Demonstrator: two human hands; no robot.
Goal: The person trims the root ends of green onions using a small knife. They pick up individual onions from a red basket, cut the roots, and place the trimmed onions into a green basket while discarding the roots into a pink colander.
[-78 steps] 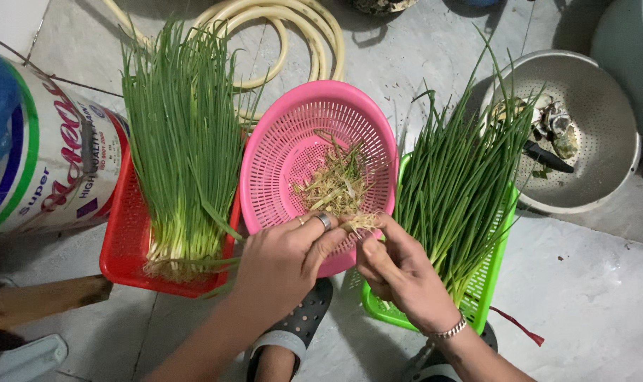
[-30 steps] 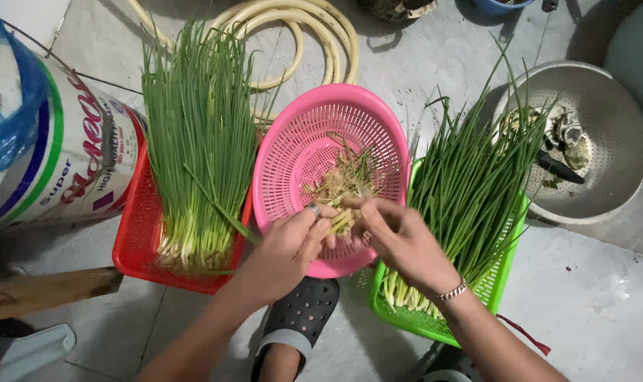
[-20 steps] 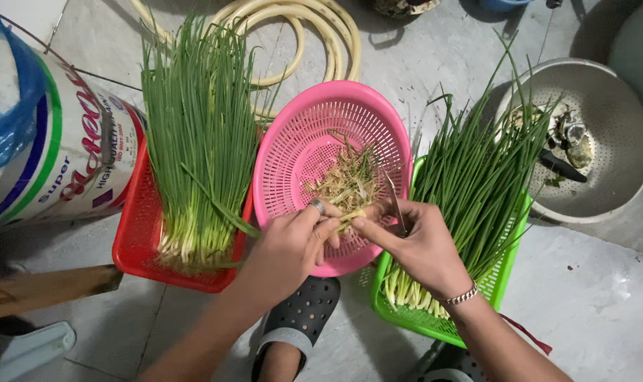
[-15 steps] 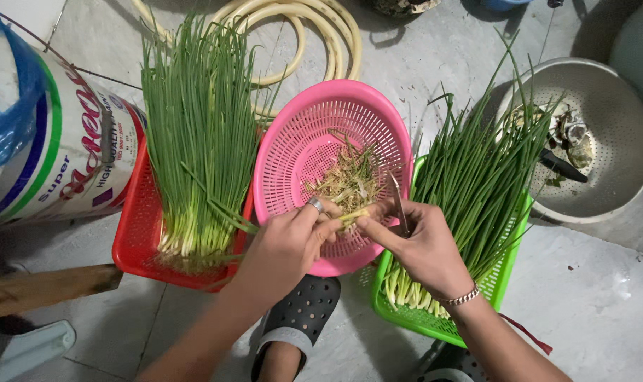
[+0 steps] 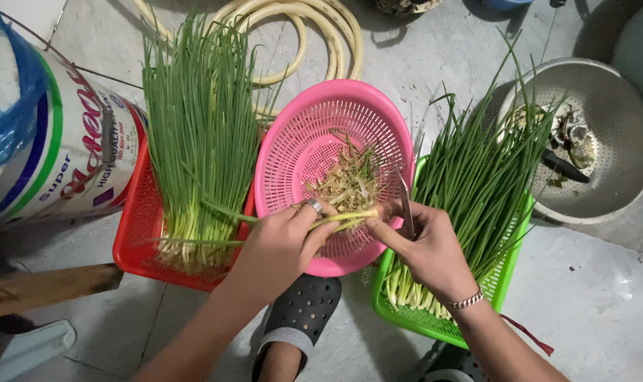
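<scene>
A black perforated rubber clog (image 5: pixel 298 318) is seen nearest the camera, just below the near rim of the round pink plastic colander (image 5: pixel 286 155), which serves as the reference point here.

Over that near rim the left hand (image 5: pixel 279 244) is held, ringed, its fingers pressed together in a pinch on a thin pale-green chive stalk (image 5: pixel 346 217). The stalk is laid crosswise above the near part of the colander, its other end met by the right hand (image 5: pixel 424 247), which is closed around a small slim-bladed knife (image 5: pixel 405 205); the blade is pointed away from the body, beside the stalk's end. A metal chain bracelet (image 5: pixel 466 301) is worn on the right wrist.

A heap of straw-coloured trimmed roots and peelings (image 5: pixel 346 180) is seen inside the colander, at its centre.

Left of the colander, touching it, a red plastic mesh basket (image 5: pixel 134 244) is filled with a bundle of long green chives (image 5: pixel 198 141), white ends nearest. Right of the colander, a green plastic mesh basket (image 5: pixel 435 322) is loaded with a second sheaf of chives (image 5: pixel 477 177).

Further left a large printed white sack (image 5: pixel 60 155) is noted. Beyond the colander a coiled cream hose (image 5: pixel 293 28) lies on the grey tiled floor (image 5: pixel 597 283). To the far right a white round colander bowl (image 5: pixel 618 141) is seen, scraps and a dark-handled tool inside.
</scene>
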